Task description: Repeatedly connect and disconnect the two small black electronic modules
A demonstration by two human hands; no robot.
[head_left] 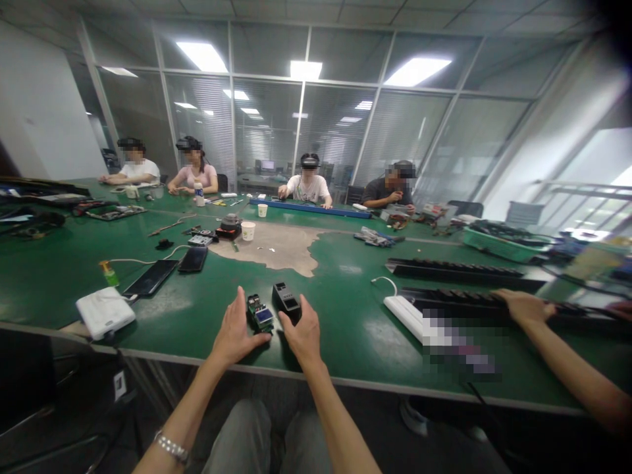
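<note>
- Writing: the small blue display on the circuit board (260, 314) carries marks too small to read. A label on the white power strip (405, 313) is blurred out.
- The circuit board is a small green module stacked with components, with the blue display at its near end. It stands on the green table (345, 329), on the near side of the worn tan patch (276, 247), close to the table's front edge.
- A black casing (286, 299), boxy with a pale window on top, lies just right of the board, also nearer than the patch.
- The left hand (237, 329) is open with fingers spread upward, and its thumb tip touches the board's near corner. A metal bracelet (172, 449) sits on that wrist.
- The right hand (301, 332) is half curled against the casing's near end; whether it grips cannot be told.
- Left of the patch lie two black phones (151, 278), a small green bottle (109, 272) and a white box (105, 311). A paper cup (248, 230) stands at the patch's far left edge.
- Right of the patch, a co-worker's hand (526, 306) rests on black keyboards (454, 270).
- Beyond the patch, four people sit along the far side before glass partitions (395, 131) with blinds, under bright ceiling panels (417, 69).
</note>
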